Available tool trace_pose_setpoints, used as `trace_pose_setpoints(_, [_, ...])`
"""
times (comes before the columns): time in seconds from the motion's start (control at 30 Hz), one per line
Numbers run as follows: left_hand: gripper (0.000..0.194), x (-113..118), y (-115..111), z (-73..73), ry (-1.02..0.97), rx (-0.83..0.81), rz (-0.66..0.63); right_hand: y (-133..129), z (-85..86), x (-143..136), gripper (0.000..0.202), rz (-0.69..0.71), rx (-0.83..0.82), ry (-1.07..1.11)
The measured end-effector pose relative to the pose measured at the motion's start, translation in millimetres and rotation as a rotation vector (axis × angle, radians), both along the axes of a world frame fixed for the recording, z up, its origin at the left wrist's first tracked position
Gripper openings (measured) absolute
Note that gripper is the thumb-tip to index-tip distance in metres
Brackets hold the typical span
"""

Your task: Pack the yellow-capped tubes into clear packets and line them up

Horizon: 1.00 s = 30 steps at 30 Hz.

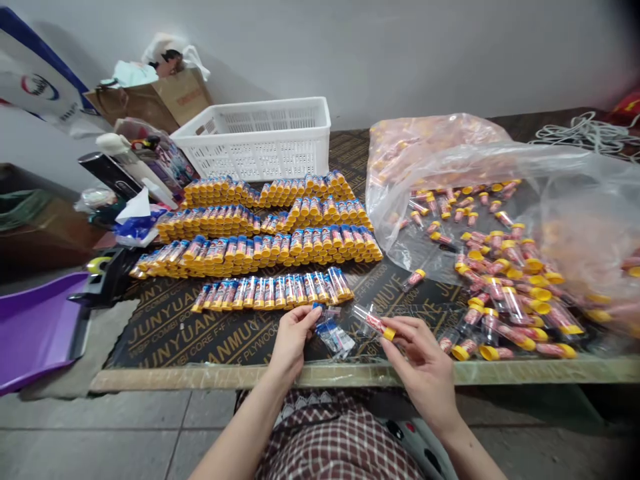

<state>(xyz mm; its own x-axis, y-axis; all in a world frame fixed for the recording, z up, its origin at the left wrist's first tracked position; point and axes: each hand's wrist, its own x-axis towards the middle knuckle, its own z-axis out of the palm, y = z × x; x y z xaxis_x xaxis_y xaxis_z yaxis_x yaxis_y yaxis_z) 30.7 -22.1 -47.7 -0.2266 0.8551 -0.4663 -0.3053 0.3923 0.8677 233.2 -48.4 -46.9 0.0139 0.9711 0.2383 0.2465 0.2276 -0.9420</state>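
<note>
Between the fingertips of my right hand [420,360] is the yellow cap of a clear tube [373,321] with red-and-white contents, pointing up and left. My left hand [293,340] pinches a small blue piece [317,307]. Just right of those fingers, a little pile of blue-printed clear pieces [335,339] lies on the dark board [200,340]. Behind my hands stands a row of yellow-capped tubes [270,292], with stacked rows of blue-and-yellow tubes [260,250] farther back. Loose yellow-capped tubes [515,300] lie heaped at the right.
A white basket [260,150] stands behind the stacks. Large clear plastic bags [435,143] holding more tubes spread over the back right, near a coiled white cord [585,133]. Bottles [120,157], a paper bag [170,100] and a purple dustpan [37,327] are at the left.
</note>
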Motion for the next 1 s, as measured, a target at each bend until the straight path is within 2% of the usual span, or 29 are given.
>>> trace_pose_setpoints(0.17, [0.041,0.9,-0.5,-0.3,0.052,0.027,0.074,-6.6,-6.1,-5.4,0.031,0.015,0.079,-0.090])
trace_pose_setpoints(0.33, [0.045,1.1,-2.0,-1.1,0.134,0.069,0.104,-7.8,-4.3,-11.6,0.038,0.029,0.199,-0.156])
trace_pose_setpoints(0.5, [0.039,6.3,-4.6,1.4,0.143,0.103,0.109,-9.1,-4.3,-16.1,0.037,0.175,0.143,-0.143])
trace_pose_setpoints(0.6, [0.032,11.1,-6.7,9.5,-0.005,0.093,0.032,-9.7,-7.7,-17.6,0.036,0.239,0.094,-0.113])
trace_pose_setpoints(0.7, [0.039,14.1,-8.9,17.0,-0.153,0.039,-0.047,-9.0,-11.8,-18.6,0.039,0.227,0.119,-0.141])
trace_pose_setpoints(0.83, [0.043,17.1,-12.6,18.2,-0.204,-0.036,-0.157,-5.7,-14.1,-17.6,0.061,0.225,0.156,-0.198])
trace_pose_setpoints(0.93, [0.038,20.9,-16.1,16.2,-0.207,-0.085,-0.255,-2.8,-12.5,-15.1,0.080,0.327,0.131,-0.197])
trace_pose_setpoints(1.0, [0.037,23.5,-18.4,15.8,-0.206,-0.111,-0.286,-1.6,-11.3,-13.6,0.085,0.417,0.110,-0.186])
